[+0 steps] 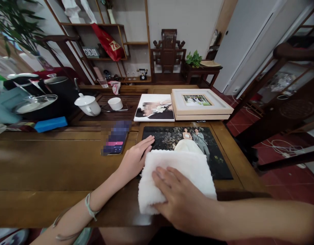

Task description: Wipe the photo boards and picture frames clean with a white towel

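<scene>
A large dark wedding photo print (172,137) lies flat on the wooden table (57,160). A white fluffy cloth (182,166) covers its near left part. My right hand (178,197) lies flat on the cloth, fingers stretched out and pressing down. My left hand (136,158) rests open at the print's left edge, its fingertips on the corner, beside the cloth.
A phone (116,137) lies left of the print. Behind it are another photo print (155,108) and a framed picture (200,103). A white teapot (88,104), cup (115,103), blue sponge (51,124) and lidded pots (35,102) crowd the back left. Shelves and chair stand behind.
</scene>
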Tool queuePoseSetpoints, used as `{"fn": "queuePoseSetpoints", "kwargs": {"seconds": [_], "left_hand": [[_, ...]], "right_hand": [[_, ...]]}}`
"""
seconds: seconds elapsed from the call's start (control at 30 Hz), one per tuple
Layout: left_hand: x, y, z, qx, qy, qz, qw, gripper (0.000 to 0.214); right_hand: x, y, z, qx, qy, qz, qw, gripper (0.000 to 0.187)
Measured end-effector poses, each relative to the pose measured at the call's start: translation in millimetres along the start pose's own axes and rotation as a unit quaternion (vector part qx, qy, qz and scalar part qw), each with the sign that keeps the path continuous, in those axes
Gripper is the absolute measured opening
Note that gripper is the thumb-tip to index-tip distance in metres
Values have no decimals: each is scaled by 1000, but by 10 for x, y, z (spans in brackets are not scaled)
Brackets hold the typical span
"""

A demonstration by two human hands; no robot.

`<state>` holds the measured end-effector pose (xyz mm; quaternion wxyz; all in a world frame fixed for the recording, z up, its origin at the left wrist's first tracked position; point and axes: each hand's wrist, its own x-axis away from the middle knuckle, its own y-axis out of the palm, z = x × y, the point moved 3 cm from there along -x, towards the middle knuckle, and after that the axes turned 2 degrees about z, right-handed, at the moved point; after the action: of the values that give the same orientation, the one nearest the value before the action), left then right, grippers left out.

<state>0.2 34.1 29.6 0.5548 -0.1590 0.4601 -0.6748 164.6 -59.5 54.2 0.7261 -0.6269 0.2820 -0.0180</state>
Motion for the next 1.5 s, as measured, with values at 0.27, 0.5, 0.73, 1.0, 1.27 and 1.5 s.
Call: {"fn": "queuePoseSetpoints", "kwargs": {"seconds": [0.27,0.5,0.73,1.0,1.27,1.5], "left_hand": [[17,34,-7,-30,11,-1,999,39],[40,63,-20,-39,22,14,999,40],[32,58,-6,-32,23,0,999,41],[32,54,-5,-39,22,10,999,39],[33,51,0,-41,18,9,999,38],[28,46,6,-47,16,-15,999,42]], "right_hand": [[-248,-2,1135,-56,110,-104,987,40],[-200,14,1166,-63,40,-141,987,45],[151,-176,482,-147,-77,-163,973,30],[-9,-81,1365,-108,27,-119,987,34],[-4,-5,1408,-81,35,-105,991,36],[169,-146,576,-146,-86,-160,972,42]]}}
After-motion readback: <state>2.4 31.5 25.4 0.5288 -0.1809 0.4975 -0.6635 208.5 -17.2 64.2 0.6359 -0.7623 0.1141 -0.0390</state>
